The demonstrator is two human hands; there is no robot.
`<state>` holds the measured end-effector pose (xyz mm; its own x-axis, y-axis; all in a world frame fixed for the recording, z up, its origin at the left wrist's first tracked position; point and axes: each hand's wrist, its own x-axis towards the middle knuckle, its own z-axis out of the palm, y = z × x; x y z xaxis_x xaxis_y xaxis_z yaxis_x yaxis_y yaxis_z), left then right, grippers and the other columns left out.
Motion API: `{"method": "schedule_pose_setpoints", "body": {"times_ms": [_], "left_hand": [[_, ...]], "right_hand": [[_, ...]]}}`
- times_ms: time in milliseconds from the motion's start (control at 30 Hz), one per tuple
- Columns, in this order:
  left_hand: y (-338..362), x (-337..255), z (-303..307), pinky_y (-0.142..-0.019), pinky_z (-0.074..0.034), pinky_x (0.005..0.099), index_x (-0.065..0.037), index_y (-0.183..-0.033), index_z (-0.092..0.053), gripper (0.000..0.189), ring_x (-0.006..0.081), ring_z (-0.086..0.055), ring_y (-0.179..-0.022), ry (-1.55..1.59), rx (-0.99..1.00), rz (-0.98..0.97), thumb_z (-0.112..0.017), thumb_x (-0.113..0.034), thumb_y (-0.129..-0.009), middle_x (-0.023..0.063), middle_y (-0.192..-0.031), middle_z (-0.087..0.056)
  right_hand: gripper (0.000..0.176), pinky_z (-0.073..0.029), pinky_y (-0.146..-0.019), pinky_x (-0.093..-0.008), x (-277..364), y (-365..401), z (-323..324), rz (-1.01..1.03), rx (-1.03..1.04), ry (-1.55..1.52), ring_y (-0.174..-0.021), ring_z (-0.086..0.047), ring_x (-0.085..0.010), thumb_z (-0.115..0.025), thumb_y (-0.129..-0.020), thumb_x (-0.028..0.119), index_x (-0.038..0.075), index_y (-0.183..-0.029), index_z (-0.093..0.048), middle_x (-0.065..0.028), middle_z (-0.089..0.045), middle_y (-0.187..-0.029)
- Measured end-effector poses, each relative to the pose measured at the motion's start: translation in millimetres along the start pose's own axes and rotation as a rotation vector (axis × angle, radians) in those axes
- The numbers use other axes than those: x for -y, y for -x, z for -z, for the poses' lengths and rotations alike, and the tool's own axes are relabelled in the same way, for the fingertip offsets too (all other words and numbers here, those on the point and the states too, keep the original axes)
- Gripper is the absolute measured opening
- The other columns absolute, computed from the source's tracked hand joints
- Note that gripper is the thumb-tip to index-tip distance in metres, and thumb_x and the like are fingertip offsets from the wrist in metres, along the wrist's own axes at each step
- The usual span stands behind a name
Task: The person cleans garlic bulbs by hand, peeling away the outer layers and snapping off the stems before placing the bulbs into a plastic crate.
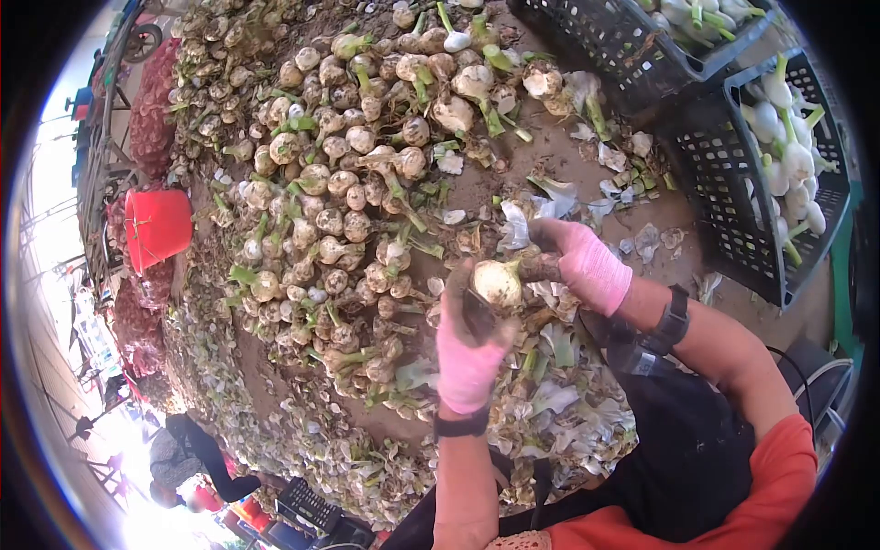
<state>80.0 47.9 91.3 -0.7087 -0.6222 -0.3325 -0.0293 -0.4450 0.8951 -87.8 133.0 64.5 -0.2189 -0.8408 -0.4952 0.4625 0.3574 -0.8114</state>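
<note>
Between my two hands is a garlic bulb (498, 282), pale and round, with a short greenish stem. My left hand (472, 344), in a pink glove with dirt-darkened fingers, is closed around the bulb's left and lower side. My right hand (591, 266), gloved the same way, has its thumb and fingers at the stem end. A papery piece of skin (515, 225) shows just beside the right fingertips; whether they pinch it cannot be made out. Loose peeled skins (555, 399) lie below the hands. A large heap of untrimmed garlic (344, 188) spreads to the left.
Black crates stand at right; the nearer crate (715, 174) holds cleaned white garlic (793, 160), and another crate (610, 46) is behind it. A red bucket (160, 226) and mesh sacks (154, 115) stand at left. Another person (183, 454) is at lower left.
</note>
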Motion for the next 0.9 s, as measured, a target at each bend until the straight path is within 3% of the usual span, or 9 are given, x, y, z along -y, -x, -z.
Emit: {"method": "schedule_pose_setpoints", "body": {"times_ms": [33,133,200,233,400,500,700,767,900], "left_hand": [[1.2,4.4,-5.4,-0.099,-0.042,0.0339,-0.001,-0.137,-0.032,0.079,0.0203,-0.050,-0.115,-0.014,-0.034,0.000,-0.075,0.003,-0.070,0.0097,-0.125,-0.047],[4.1,5.2,-20.8,-0.098,-0.042,0.0322,-0.001,-0.133,-0.035,0.074,0.0189,-0.051,-0.112,-0.081,-0.190,0.031,-0.071,0.010,-0.069,0.0090,-0.122,-0.048],[4.5,13.3,-25.6,-0.096,-0.044,0.0307,-0.002,-0.128,-0.040,0.070,0.0179,-0.054,-0.108,-0.142,-0.237,-0.043,-0.076,0.005,-0.068,0.0080,-0.120,-0.051],[5.4,15.9,-27.9,-0.096,-0.044,0.0308,-0.002,-0.128,-0.040,0.070,0.0182,-0.054,-0.109,-0.213,-0.263,-0.080,-0.076,0.005,-0.068,0.0083,-0.121,-0.051],[9.9,27.6,-42.5,-0.097,-0.044,0.0317,-0.002,-0.129,-0.040,0.072,0.0191,-0.053,-0.111,-0.421,-0.320,-0.229,-0.076,0.007,-0.068,0.0095,-0.124,-0.051],[4.6,24.7,-45.3,-0.097,-0.044,0.0325,-0.001,-0.130,-0.041,0.072,0.0198,-0.052,-0.114,-0.348,-0.334,-0.225,-0.076,0.008,-0.068,0.0100,-0.129,-0.049],[2.2,11.3,-46.0,-0.096,-0.045,0.0321,0.000,-0.129,-0.043,0.067,0.0186,-0.053,-0.113,-0.123,-0.272,-0.126,-0.075,0.006,-0.071,0.0097,-0.129,-0.051],[2.0,12.6,-43.1,-0.095,-0.046,0.0312,0.001,-0.129,-0.043,0.064,0.0181,-0.054,-0.111,-0.034,-0.243,-0.100,-0.073,0.004,-0.073,0.0093,-0.127,-0.052],[2.2,14.0,-37.8,-0.095,-0.045,0.0322,0.001,-0.130,-0.042,0.061,0.0189,-0.054,-0.112,-0.008,-0.236,-0.028,-0.072,-0.001,-0.077,0.0096,-0.127,-0.052]], "right_hand": [[0.049,-0.045,-0.093,-0.0303,0.4,0.1,0.1,0.020,-0.055,-0.009,-0.106,-0.056,-0.0133,-0.070,-0.081,0.015,-0.003,-0.123,-0.051,-0.0097,-0.062,-0.112],[0.051,-0.045,-0.092,-0.0308,-5.5,-0.2,-1.5,0.084,-0.102,-0.045,-0.105,-0.057,-0.0151,-0.072,-0.080,0.016,-0.005,-0.122,-0.050,-0.0098,-0.062,-0.113],[0.054,-0.046,-0.092,-0.0305,-4.3,-0.7,-8.1,0.256,-0.034,-0.161,-0.104,-0.058,-0.0157,-0.073,-0.081,0.020,-0.004,-0.123,-0.049,-0.0089,-0.061,-0.114],[0.055,-0.047,-0.092,-0.0311,-9.4,-1.1,-10.0,0.107,0.011,-0.515,-0.103,-0.059,-0.0165,-0.074,-0.080,0.022,-0.003,-0.123,-0.049,-0.0080,-0.060,-0.115],[0.054,-0.047,-0.092,-0.0314,-12.0,-1.5,-15.1,0.095,0.105,-0.505,-0.104,-0.058,-0.0154,-0.072,-0.083,0.029,-0.002,-0.122,-0.050,-0.0078,-0.061,-0.114],[0.039,-0.047,-0.086,-0.0274,-6.9,2.5,-15.3,0.082,0.026,-0.357,-0.096,-0.059,-0.0111,-0.066,-0.088,0.026,-0.001,-0.115,-0.055,-0.0061,-0.065,-0.105],[0.033,-0.046,-0.084,-0.0273,-6.9,6.3,-4.9,0.098,0.086,-0.360,-0.094,-0.056,-0.0094,-0.061,-0.092,0.024,-0.001,-0.112,-0.057,-0.0045,-0.064,-0.102],[0.034,-0.046,-0.084,-0.0275,-6.2,5.9,-0.2,0.270,0.047,0.044,-0.095,-0.054,-0.0094,-0.060,-0.092,0.022,-0.002,-0.116,-0.054,-0.0045,-0.063,-0.101],[0.037,-0.045,-0.085,-0.0283,-3.2,10.0,-3.8,0.218,0.005,-0.043,-0.096,-0.053,-0.0097,-0.059,-0.092,0.017,-0.003,-0.121,-0.051,-0.0053,-0.063,-0.103]]}}
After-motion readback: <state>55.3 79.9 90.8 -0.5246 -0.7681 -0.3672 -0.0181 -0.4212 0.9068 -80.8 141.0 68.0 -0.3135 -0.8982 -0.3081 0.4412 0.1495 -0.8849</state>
